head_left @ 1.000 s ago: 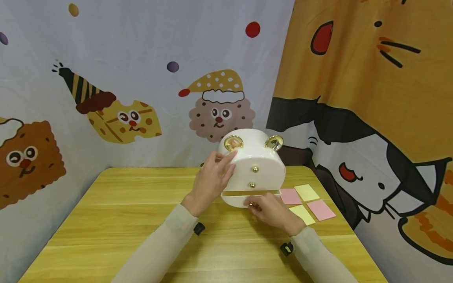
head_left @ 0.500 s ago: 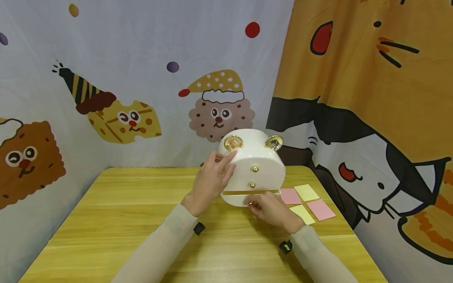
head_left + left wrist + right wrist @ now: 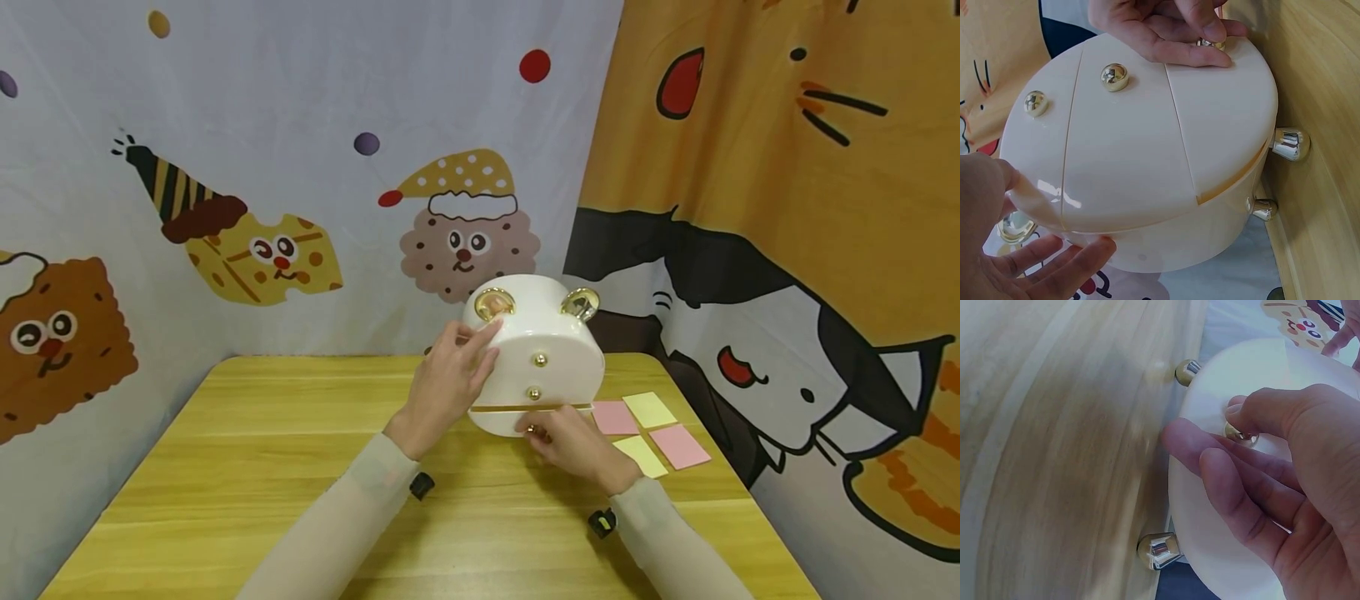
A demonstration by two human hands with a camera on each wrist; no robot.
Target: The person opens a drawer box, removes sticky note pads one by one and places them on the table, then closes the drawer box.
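A white rounded drawer box [image 3: 551,325] with gold knobs and gold ear shapes stands on the table. Its bottom drawer [image 3: 491,423] sits slightly out, a thin gap above it in the head view. My left hand [image 3: 450,379] rests on the box's left side with fingers spread and fairly straight; in the left wrist view the thumb lies at the front edge and the fingers [image 3: 1079,265] along the side. My right hand [image 3: 573,446] holds the bottom drawer's gold knob [image 3: 1241,433] between thumb and fingers. The knob is partly hidden by them.
Pink and yellow sticky notes [image 3: 680,446] lie to the right of the box on the wooden table [image 3: 300,467]. Gold feet [image 3: 1291,144] support the box. A cartoon-printed cloth [image 3: 300,100] hangs behind the table.
The bottom drawer has slid a little further into the box, narrowing the gap above it, and my right hand has moved slightly with it. My left hand has stayed in place.
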